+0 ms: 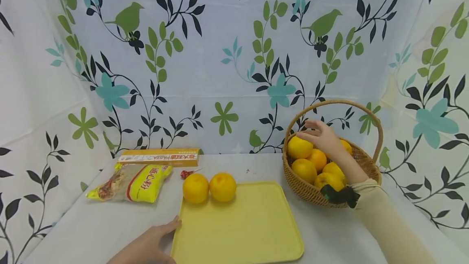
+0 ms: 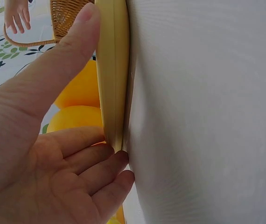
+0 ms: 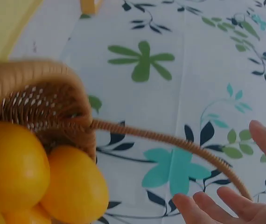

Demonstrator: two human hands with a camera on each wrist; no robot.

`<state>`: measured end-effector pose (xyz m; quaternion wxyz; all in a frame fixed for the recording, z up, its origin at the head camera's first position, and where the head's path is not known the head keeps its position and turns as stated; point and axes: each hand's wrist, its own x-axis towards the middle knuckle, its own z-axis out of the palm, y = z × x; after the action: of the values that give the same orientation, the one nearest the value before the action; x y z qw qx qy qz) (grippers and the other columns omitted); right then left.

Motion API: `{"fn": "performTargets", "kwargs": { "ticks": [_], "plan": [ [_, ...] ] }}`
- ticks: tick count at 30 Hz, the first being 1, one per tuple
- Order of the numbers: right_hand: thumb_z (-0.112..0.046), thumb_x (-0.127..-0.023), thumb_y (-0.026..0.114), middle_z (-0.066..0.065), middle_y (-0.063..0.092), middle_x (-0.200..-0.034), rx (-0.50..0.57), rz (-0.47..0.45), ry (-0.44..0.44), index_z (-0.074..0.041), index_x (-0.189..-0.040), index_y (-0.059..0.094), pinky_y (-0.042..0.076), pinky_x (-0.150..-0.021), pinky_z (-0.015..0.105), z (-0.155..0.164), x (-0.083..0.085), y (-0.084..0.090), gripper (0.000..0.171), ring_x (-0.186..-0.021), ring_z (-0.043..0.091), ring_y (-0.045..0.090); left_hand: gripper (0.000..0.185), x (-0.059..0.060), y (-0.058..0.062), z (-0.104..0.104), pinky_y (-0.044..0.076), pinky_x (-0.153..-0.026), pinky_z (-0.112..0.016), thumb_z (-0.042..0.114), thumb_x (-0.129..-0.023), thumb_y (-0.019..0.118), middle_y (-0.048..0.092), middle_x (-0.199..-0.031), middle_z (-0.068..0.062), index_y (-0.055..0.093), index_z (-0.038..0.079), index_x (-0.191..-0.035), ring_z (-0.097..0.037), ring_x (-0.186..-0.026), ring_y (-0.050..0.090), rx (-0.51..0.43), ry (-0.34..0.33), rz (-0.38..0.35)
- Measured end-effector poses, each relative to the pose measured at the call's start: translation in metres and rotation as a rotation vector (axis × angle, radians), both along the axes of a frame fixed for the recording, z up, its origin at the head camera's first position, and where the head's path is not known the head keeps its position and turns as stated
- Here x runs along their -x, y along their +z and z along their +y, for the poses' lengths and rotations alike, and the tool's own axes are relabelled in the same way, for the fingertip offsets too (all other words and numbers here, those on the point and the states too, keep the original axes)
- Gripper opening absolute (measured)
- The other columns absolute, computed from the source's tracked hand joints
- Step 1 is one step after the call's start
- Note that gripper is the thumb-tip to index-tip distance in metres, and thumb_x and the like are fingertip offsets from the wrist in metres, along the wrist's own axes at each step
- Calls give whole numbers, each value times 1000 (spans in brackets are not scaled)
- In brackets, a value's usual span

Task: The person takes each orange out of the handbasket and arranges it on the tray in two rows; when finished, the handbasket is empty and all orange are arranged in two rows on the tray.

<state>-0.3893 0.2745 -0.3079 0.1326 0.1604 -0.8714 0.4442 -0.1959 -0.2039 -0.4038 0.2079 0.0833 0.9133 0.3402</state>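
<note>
My left hand (image 1: 148, 243) touches the left edge of a yellow tray (image 1: 238, 231), its fingers fairly straight. In the left wrist view the thumb and fingertips of the left hand (image 2: 63, 154) meet the tray's side (image 2: 113, 70). Two oranges (image 1: 222, 187) sit side by side at the tray's far left corner. Over a wicker basket (image 1: 304, 190) on the right, my right hand (image 1: 320, 135) hovers with fingers spread, holding nothing. Several oranges (image 1: 304, 170) fill the basket. The right wrist view shows the right hand (image 3: 235, 210) near the basket handle (image 3: 170, 140), apart from the fruit.
A yellow and clear bag of dry food (image 1: 132, 182) lies left of the tray. Behind it is a long orange pasta box (image 1: 159, 158). A small red item (image 1: 187, 173) lies near the oranges. A patterned cloth (image 1: 205, 72) hangs behind the white table (image 1: 121, 219). The basket's tall handle arches upward.
</note>
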Motion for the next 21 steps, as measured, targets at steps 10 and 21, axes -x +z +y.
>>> {"fn": "performTargets", "kwargs": {
  "ticks": [10, 21],
  "plan": [
    [-53, -62, 53, -5, 31, -118, -11, 109, -298, -35, -117, 29, 34, -70, 49, 76, 89, -35, 63, -99, 20, 36, 89, 2, 2, -2, 21, -76, -58, 40, -43, 68, 28, -122, -13, 34, 14, -120, -38, -104, 25, 14, 12, -14],
    [-59, -58, 52, 27, -1, -124, -84, -452, -228, 3, -123, -9, 19, -81, 55, 0, -9, 17, 108, -109, 40, 6, 89, 1, -3, -2, 23, -75, -58, 42, -46, 68, 26, -123, -15, 31, 12, -122, -37, -104, 26, -41, 23, -43]
  ]
}}
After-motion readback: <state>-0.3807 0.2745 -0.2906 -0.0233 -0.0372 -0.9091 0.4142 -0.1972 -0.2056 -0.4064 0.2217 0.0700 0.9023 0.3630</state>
